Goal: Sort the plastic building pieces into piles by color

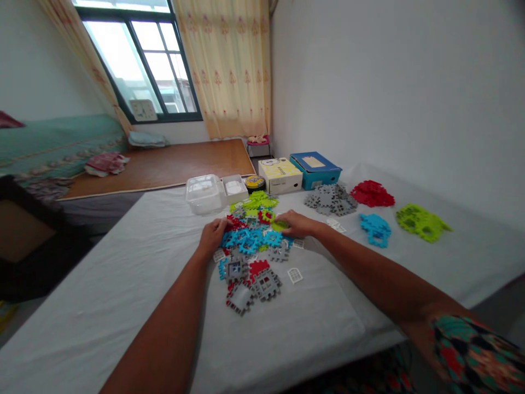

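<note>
A mixed pile of plastic interlocking building pieces (pixel 248 241) in blue, red, grey and lime green lies on the white-covered table between my hands. My left hand (pixel 212 236) is at the pile's left side, fingers curled in beside red pieces (pixel 236 222); what its fingertips hold, if anything, is hidden. On the right side, my right hand (pixel 297 224) has its fingers closed at a lime green piece (pixel 279 225). Grey square pieces (pixel 266 284) and a white window-shaped piece (pixel 295 275) lie nearer to me.
Sorted heaps stand to the right: grey (pixel 331 199), red (pixel 372 193), blue (pixel 375 230) and lime green (pixel 422 221). Behind the pile are a clear plastic container (pixel 203 194), a white open box (pixel 235 187), a round tin (pixel 255 183), a yellow-white box (pixel 280 175) and a blue box (pixel 315 169).
</note>
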`<action>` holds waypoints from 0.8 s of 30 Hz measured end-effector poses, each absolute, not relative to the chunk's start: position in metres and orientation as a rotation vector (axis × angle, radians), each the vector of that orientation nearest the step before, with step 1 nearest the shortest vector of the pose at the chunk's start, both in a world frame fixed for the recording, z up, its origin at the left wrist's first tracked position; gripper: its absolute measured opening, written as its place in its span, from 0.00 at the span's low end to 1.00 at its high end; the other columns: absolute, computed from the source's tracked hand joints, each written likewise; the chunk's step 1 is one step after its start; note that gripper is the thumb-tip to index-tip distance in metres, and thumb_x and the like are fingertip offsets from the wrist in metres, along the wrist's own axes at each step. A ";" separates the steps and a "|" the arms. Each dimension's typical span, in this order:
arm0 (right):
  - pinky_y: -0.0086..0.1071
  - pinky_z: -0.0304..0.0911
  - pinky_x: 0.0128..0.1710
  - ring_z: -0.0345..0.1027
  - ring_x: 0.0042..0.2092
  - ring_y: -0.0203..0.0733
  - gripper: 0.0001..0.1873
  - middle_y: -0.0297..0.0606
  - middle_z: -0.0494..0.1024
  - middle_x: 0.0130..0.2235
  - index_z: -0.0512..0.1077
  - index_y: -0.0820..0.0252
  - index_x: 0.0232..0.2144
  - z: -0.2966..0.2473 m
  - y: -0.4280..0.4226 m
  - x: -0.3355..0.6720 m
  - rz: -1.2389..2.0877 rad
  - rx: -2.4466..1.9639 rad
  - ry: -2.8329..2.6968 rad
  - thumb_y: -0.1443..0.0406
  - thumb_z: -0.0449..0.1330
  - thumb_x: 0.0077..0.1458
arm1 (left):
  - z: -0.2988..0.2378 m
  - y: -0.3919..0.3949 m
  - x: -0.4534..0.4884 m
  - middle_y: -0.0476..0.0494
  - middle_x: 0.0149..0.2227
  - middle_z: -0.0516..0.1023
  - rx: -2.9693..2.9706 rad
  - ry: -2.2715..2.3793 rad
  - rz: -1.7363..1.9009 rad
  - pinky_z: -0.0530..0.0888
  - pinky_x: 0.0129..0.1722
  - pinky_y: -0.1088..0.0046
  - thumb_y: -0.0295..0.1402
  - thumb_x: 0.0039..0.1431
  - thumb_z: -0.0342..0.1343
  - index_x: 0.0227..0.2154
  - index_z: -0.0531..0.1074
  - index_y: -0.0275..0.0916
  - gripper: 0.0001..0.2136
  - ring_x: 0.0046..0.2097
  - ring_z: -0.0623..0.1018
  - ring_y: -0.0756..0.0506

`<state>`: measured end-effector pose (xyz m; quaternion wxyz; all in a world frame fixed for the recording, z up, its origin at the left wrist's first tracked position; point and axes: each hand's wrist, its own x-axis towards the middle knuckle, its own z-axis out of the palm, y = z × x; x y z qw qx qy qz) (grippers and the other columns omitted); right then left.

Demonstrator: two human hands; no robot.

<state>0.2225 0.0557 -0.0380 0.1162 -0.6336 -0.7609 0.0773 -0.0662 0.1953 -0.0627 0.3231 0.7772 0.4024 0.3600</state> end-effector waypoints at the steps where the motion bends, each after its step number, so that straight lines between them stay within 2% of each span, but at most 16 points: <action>1: 0.39 0.62 0.51 0.69 0.50 0.50 0.26 0.42 0.77 0.50 0.73 0.56 0.52 -0.038 0.057 0.225 0.244 -1.825 -2.236 0.65 0.66 0.48 | -0.063 0.195 -0.066 0.44 0.34 0.82 2.048 1.052 0.939 0.71 0.42 0.70 0.49 0.58 0.45 0.30 0.79 0.38 0.23 0.38 0.78 0.44; 4: 0.39 0.64 0.48 0.71 0.47 0.50 0.26 0.40 0.79 0.47 0.76 0.55 0.48 -0.039 0.056 0.231 0.280 -1.756 -2.179 0.64 0.70 0.43 | -0.062 0.195 -0.066 0.43 0.34 0.82 2.070 1.057 0.920 0.71 0.42 0.70 0.48 0.58 0.45 0.30 0.79 0.38 0.22 0.38 0.78 0.43; 7: 0.36 0.65 0.43 0.72 0.42 0.45 0.28 0.39 0.80 0.42 0.76 0.56 0.46 -0.042 0.053 0.234 0.247 -1.713 -2.074 0.68 0.72 0.38 | -0.062 0.196 -0.066 0.44 0.35 0.82 2.068 1.074 0.919 0.71 0.43 0.69 0.48 0.58 0.45 0.31 0.79 0.39 0.22 0.39 0.77 0.43; 11: 0.30 0.65 0.37 0.72 0.35 0.37 0.20 0.35 0.79 0.37 0.77 0.57 0.42 -0.039 0.044 0.232 0.261 -1.658 -1.929 0.73 0.66 0.43 | -0.063 0.197 -0.066 0.43 0.35 0.82 2.053 1.076 0.926 0.71 0.44 0.68 0.49 0.58 0.45 0.32 0.79 0.38 0.23 0.40 0.78 0.42; 16: 0.30 0.66 0.36 0.72 0.33 0.36 0.10 0.35 0.80 0.35 0.78 0.58 0.37 -0.026 0.019 0.237 0.273 -1.648 -1.779 0.69 0.63 0.49 | -0.061 0.197 -0.067 0.43 0.36 0.82 2.080 1.098 0.908 0.71 0.44 0.68 0.50 0.57 0.45 0.31 0.79 0.39 0.23 0.39 0.78 0.42; 19: 0.31 0.66 0.37 0.72 0.33 0.38 0.11 0.36 0.81 0.35 0.78 0.58 0.38 -0.026 -0.003 0.260 0.177 -1.688 -1.596 0.65 0.62 0.50 | -0.059 0.196 -0.068 0.42 0.35 0.82 2.073 1.079 0.902 0.71 0.43 0.68 0.51 0.56 0.45 0.31 0.79 0.38 0.24 0.39 0.78 0.42; 24: 0.35 0.69 0.38 0.74 0.35 0.41 0.14 0.39 0.80 0.33 0.76 0.60 0.36 -0.033 -0.051 0.346 0.101 -1.779 -1.214 0.60 0.65 0.46 | -0.057 0.199 -0.071 0.44 0.35 0.82 2.059 1.113 0.863 0.72 0.44 0.67 0.52 0.55 0.47 0.32 0.79 0.39 0.24 0.41 0.78 0.41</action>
